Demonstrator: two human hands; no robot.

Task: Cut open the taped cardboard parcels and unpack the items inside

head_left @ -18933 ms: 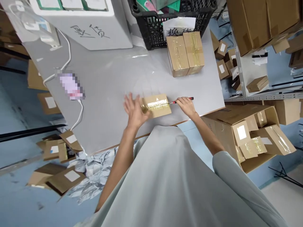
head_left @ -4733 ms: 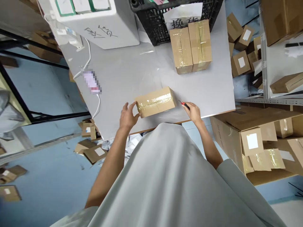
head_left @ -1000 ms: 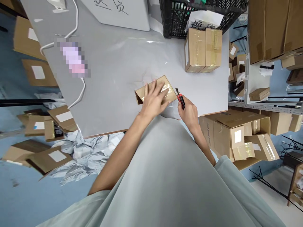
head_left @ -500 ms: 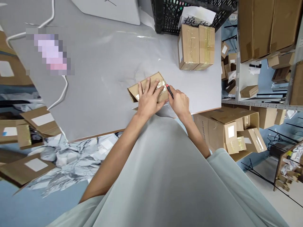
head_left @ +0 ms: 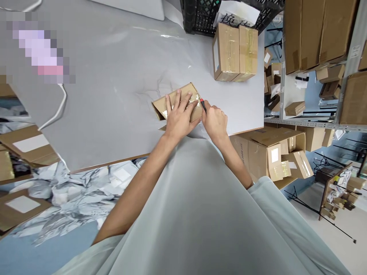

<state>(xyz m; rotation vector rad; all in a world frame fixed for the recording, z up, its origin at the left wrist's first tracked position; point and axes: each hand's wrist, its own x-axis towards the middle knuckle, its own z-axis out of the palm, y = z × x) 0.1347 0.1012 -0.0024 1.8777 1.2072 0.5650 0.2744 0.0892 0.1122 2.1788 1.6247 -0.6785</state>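
A small cardboard box (head_left: 159,104) with shiny clear tape lies on the grey table near its front edge, a flap standing out at its left end. My left hand (head_left: 180,116) lies on top of it with fingers spread, pressing it flat. My right hand (head_left: 215,121) is closed around a black and red box cutter (head_left: 203,105), whose red tip meets the right edge of the box. The blade itself is too small to make out.
Two taped cartons (head_left: 235,53) stand at the table's back right, before a black plastic crate (head_left: 200,19). A large open carton (head_left: 255,152) holding boxes sits right of the table. Crumpled white plastic bags (head_left: 86,194) lie below left, and a white cable (head_left: 61,103) crosses the left side.
The view has shifted slightly, so the scene sits a little further left and up. Both hands keep nearly the same places on the box, the cutter tip still at its right edge.
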